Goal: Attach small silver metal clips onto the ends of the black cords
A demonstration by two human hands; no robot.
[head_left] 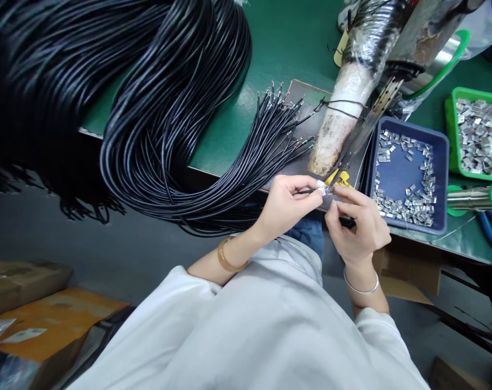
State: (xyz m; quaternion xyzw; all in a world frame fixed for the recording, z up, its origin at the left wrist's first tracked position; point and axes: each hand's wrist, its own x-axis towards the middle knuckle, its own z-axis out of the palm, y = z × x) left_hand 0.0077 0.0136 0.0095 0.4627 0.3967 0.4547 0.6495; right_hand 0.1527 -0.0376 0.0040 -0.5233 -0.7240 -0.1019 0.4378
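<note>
My left hand [292,200] pinches one black cable [305,191] close to its end, with a white covering on a fingertip. Facing it, my right hand [357,219] has its fingers bent in around a small silvery metal part [329,189], at the cable's tip. The fingertips hide most of this part and the joint. Just behind the hands is a yellow piece [338,177], below the tip of a soldering iron [386,100] that slants down. Left of the hands, a thick bundle of black cables [213,195] bends onto the bench, stripped coloured wire ends showing.
A blue tray [408,173] of small metal shells stands right of my hands. Beyond it are a green bin [453,135] of similar pieces and a green-ended spool [469,199]. A wrapped white tube [335,124] slants over the green bench [270,43]. Cardboard boxes [59,319] lie lower left.
</note>
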